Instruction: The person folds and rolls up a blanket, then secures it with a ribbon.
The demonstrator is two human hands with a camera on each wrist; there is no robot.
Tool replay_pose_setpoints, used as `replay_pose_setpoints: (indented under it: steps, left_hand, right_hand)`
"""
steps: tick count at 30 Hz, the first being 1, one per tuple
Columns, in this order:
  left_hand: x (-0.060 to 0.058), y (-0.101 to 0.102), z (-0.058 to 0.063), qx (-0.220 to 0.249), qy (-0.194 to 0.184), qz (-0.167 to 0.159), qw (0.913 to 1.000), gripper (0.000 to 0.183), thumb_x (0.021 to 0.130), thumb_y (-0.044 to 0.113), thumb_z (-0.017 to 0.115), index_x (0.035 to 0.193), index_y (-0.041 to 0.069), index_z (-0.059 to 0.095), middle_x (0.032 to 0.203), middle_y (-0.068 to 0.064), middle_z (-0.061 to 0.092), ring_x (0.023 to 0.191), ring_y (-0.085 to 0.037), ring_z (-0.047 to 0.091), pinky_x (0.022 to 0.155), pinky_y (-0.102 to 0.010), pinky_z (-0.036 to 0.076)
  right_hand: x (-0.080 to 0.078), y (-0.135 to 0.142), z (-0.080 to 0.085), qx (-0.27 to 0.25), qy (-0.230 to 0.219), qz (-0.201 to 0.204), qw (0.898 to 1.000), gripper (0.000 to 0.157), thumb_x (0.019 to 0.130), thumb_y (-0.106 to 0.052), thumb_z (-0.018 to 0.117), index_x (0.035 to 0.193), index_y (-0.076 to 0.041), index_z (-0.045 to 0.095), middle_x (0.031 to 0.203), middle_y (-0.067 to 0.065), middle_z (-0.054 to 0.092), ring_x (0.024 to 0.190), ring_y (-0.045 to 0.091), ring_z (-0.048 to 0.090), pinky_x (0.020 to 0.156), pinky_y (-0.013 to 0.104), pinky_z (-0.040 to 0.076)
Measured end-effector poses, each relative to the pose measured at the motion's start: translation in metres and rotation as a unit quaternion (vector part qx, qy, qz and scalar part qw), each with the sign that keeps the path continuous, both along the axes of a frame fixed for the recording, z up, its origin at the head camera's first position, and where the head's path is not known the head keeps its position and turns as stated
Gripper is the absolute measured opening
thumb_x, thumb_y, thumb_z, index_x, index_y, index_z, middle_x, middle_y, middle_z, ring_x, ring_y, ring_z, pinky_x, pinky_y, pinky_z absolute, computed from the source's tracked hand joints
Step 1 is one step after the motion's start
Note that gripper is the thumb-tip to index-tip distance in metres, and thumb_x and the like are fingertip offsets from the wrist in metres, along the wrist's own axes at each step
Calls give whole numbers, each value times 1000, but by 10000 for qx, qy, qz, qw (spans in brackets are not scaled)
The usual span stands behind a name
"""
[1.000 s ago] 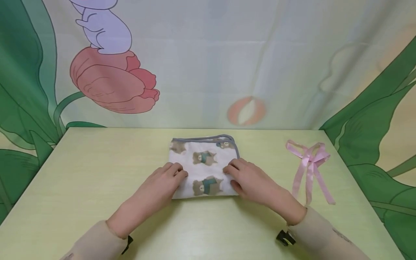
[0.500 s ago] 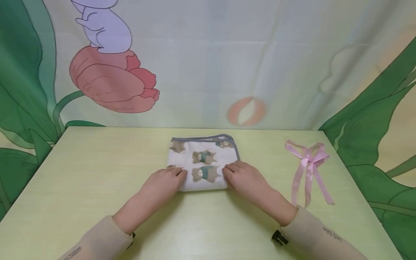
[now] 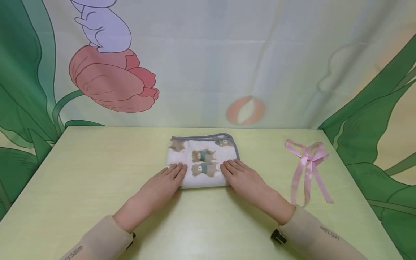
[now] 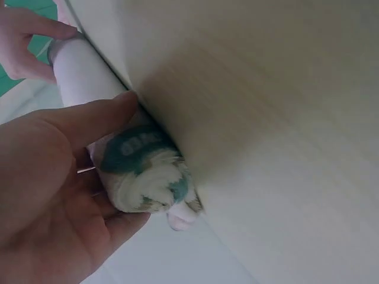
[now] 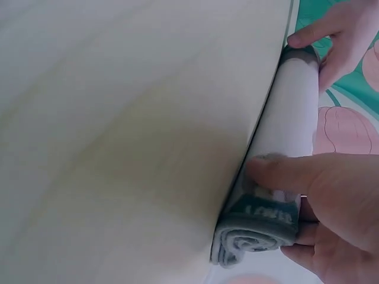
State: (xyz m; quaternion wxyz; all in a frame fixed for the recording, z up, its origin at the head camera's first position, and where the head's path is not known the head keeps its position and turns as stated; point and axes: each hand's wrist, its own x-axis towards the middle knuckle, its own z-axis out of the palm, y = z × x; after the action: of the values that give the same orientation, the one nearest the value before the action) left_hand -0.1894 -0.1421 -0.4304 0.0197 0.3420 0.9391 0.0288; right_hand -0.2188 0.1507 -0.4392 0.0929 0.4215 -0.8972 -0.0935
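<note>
Both hands (image 3: 162, 184) (image 3: 244, 180) — half-curled — grip part-rolled cloth (image 3: 204, 180).

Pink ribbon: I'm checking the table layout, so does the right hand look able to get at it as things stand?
Probably yes: nothing visible blocks the pink ribbon, which lies to the right of the right hand. That hand would first have to let go of the partly rolled cloth.
</note>
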Motion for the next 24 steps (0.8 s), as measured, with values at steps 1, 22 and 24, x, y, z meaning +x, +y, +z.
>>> replay_pose_setpoints:
  steps: [1,22,24]
  left_hand:
    - [-1,0,0,-28,6,-12,10000,58,99,5,68,147,-15,41,150,-32,45,139,-44,44,111,-52,38]
    - [-13,-12,21,1504,-1198,-90,9813,36,90,-7,65,123,3,56,100,-5,64,89,-20,62,80,-37,52]
    - [-16,-16,26,1819,-1646,8,9695,36,92,-7,63,122,8,52,92,-2,65,78,-14,60,73,-34,50]
  right_hand:
    - [0,0,0,6,9,6,10000,47,95,-15,74,135,6,61,135,21,63,128,34,59,110,44,41]
    - [-6,13,33,-1178,-1461,-9,9822,29,77,-3,67,106,-8,68,98,2,63,83,17,55,67,31,47]
    - [-8,15,37,-1406,-1806,-116,9734,31,79,-5,65,110,-8,64,96,1,63,81,16,55,67,31,48]
